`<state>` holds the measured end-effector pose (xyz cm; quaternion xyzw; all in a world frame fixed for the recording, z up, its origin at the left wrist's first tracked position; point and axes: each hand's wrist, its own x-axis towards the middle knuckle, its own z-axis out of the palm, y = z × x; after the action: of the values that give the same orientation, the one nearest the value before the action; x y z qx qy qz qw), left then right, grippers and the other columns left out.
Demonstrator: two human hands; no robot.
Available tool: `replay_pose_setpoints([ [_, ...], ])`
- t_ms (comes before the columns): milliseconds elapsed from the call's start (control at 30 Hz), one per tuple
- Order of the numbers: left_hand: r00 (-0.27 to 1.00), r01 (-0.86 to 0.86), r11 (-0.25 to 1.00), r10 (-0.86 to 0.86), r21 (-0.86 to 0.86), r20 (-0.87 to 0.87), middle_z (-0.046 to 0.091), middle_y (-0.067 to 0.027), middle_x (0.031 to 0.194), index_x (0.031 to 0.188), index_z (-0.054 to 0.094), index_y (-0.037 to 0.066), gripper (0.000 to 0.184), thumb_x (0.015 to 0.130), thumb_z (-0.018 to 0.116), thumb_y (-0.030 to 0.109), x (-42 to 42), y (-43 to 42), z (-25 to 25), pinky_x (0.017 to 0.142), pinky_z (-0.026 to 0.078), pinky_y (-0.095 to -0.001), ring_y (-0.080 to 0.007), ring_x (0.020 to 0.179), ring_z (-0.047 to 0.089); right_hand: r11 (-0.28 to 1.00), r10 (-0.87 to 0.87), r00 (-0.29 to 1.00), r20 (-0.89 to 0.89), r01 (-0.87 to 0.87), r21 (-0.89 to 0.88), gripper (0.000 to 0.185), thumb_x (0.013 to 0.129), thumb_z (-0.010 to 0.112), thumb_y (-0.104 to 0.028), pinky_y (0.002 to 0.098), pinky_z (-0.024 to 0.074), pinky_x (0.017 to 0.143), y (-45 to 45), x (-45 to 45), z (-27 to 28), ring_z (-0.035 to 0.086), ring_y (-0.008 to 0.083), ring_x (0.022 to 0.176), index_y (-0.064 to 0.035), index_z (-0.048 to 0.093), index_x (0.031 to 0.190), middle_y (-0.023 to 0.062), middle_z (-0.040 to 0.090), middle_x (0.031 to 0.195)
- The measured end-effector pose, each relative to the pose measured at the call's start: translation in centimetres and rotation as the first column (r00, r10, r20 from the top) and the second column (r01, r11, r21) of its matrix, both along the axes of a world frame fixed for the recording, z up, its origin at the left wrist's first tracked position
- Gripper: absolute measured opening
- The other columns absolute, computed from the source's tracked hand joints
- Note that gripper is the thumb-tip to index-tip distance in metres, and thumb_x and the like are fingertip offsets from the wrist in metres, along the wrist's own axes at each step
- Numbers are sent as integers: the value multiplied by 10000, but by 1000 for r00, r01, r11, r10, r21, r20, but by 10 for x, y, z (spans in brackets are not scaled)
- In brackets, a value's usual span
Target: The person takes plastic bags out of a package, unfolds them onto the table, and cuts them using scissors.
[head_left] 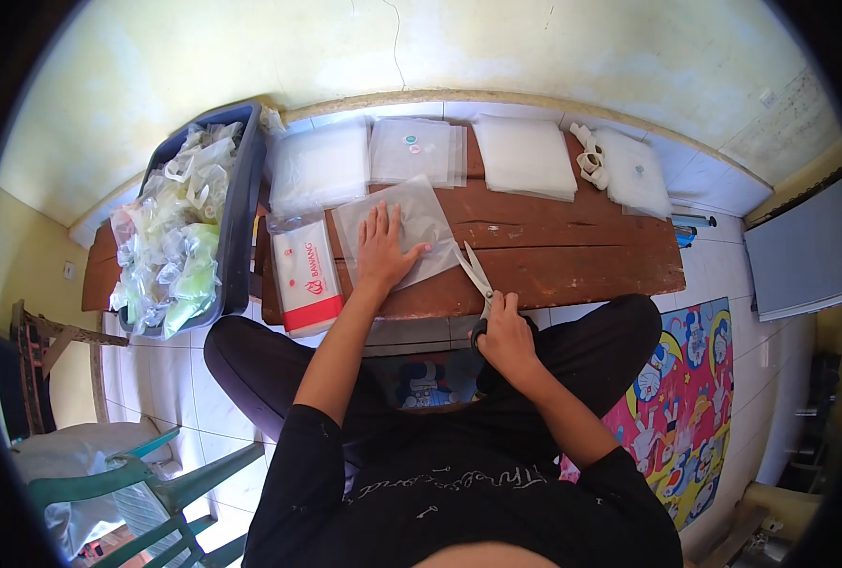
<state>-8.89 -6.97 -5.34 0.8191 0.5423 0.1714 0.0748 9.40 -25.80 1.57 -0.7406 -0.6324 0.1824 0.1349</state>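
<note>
My left hand [383, 244] lies flat with fingers spread on a clear plastic bag [428, 210] on the low wooden bench [554, 248]. In my right hand [508, 339] is a pair of scissors [476, 275], gripped by the dark handles. Their blades are parted and point toward the right edge of the bag. Just left of the bag sits a white and red packet [307, 270] printed "BAWANG". My left forearm passes close to its right side.
Stacks of clear plastic [319, 161] line the bench's back, another stack [525, 156] among them. A white strap [590, 156] lies near the right stack [637, 170]. At left, a dark bin [236, 227] holds crumpled plastic bags [179, 222]. A green chair [179, 488] stands lower left; a colourful mat [681, 407] lies right.
</note>
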Motion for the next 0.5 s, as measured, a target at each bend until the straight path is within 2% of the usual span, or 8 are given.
replay_pose_setpoints([
  [67,999,-4,1000,5,24,-35,232,-182,1562,1496,283,66,922,837,543,657,3,-1,4,1174,144,-478,-325,1453,196,1000,2,1000,2,-2,5,570,719,657,-23,472,552,700,1,1,0,637,443,806,97,376,1201,247,440,1034],
  [167,998,57,995,-59,83,19,226,-151,1572,1506,274,95,843,881,512,608,14,-5,9,1174,133,-488,-321,1458,186,1000,-2,1000,-9,2,0,561,725,656,-26,472,552,696,3,1,0,637,442,808,96,378,1197,246,441,1034],
  [233,984,176,983,-177,51,3,218,-123,1581,1517,265,134,788,908,467,592,23,-9,8,1175,127,-486,-315,1464,171,1000,-9,1000,-13,9,-11,557,729,655,-28,472,552,694,3,1,0,637,440,809,95,378,1197,246,442,1035],
  [333,982,165,986,-164,-2,-92,213,-113,1585,1520,268,175,783,898,450,614,29,-12,-8,1178,109,-491,-305,1470,155,1000,-8,1000,2,8,-1,554,729,658,-28,473,550,699,5,1,-2,637,441,808,91,381,1193,246,442,1038],
  [500,978,176,984,-176,-7,-111,202,-110,1589,1519,269,172,792,895,433,632,28,-13,-11,1173,116,-508,-306,1469,159,1000,-2,1000,-11,2,-6,549,731,656,-24,478,549,713,6,1,-3,634,446,819,86,375,1189,245,438,1037],
])
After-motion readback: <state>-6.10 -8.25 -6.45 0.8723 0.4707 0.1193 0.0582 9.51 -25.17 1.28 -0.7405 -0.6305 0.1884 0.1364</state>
